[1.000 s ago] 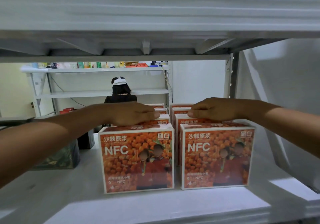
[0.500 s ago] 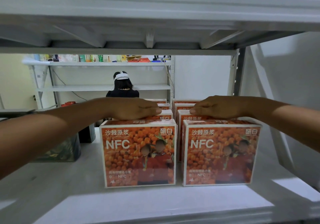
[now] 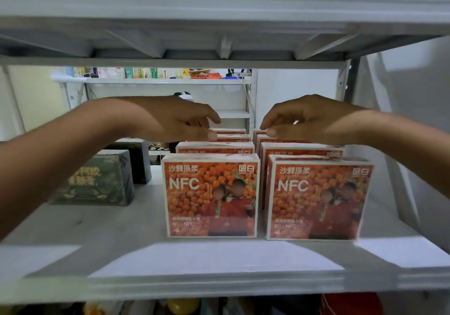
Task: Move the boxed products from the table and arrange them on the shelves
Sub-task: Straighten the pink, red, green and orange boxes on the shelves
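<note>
- orange boxes point(image 3: 210, 195) stand upright on white shelf point(image 3: 219, 261), in two rows side by side running front to back. Printed faces point fwd, several boxes deep per row.
- R front box point(image 3: 316, 197) sits just beside the L row's front one, w/ a narrow gap btwn.
- L hand point(image 3: 180, 120) hangs over the rear part of the L row. Fingers are loosely bent and a bit spread, gripping nothing. Thumb tip is low by a box top; can't tell if it touches.
- R hand point(image 3: 304, 117) is likewise over the R row, fingers loosely curled, nothing held; contact w/ box tops unclear.
- dark green box point(image 3: 95, 180) is on the same shelf, left of the rows and apart from them. second dark box point(image 3: 136, 161) is just behind it.
- Bkgd: far rack point(image 3: 170, 81) w/ bottles and packs on its top level.
</note>
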